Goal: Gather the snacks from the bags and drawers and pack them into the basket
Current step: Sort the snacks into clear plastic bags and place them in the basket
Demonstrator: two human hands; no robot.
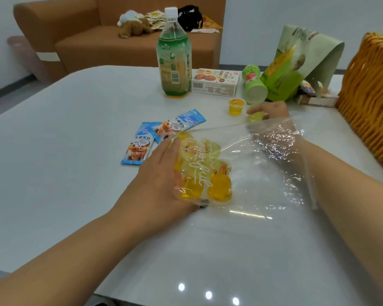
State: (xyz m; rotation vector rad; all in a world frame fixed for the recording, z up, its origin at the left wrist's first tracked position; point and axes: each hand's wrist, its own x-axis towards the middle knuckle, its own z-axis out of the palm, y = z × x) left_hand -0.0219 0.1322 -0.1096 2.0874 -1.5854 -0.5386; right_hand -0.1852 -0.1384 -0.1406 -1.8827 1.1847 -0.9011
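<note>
- Fingers of my left hand (161,171) lie flat, pressing the clear bag (241,173) of yellow jelly cups to the table (64,129).
- My right hand (268,113) pinches one jelly cup (255,117) beyond the bag's mouth.
- One loose cup (236,106), two blue sachets (139,146), one bottle (174,56).
- Basket (372,102) at the table's right edge.

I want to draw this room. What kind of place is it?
Probably a living room or lounge: a brown sofa with a stuffed toy on it stands behind a white table spread with snacks, beside a wicker basket.
</note>
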